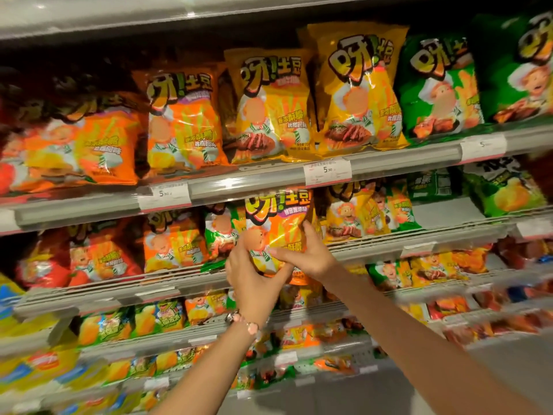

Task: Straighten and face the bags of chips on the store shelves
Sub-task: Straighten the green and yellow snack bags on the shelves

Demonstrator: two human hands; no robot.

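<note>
From the head camera, the person stands close to a wall of snack shelves, both arms raised toward the second shelf (374, 250) down. Between the hands is one orange chip bag (279, 223), upright, its printed front turned outward, held just in front of the row and slightly proud of it. The left hand (254, 277) cups the bag's lower left corner, fingers curled closed around the bottom edge. The right hand (308, 256) clamps the right side, thumb across the front, fingers wrapped behind the seam. A beaded bracelet (244, 320) sits on the left wrist.

Just left of the held bag, a green bag (220, 232) leans among the orange ones; to the right, a yellow bag (348, 214) stands a little tilted. The shelf above carries a tidier run of orange, yellow and green bags, with a price label (327, 172) clipped to its rail almost directly over the held bag.

My worry is the crowding. Pushed back in carelessly, the bag could shove the leaning green one further over or knock it off the ledge. Its top already sits close under the rail, so lifting could catch the price label. Squeezing hard would likely crush the chips.
</note>
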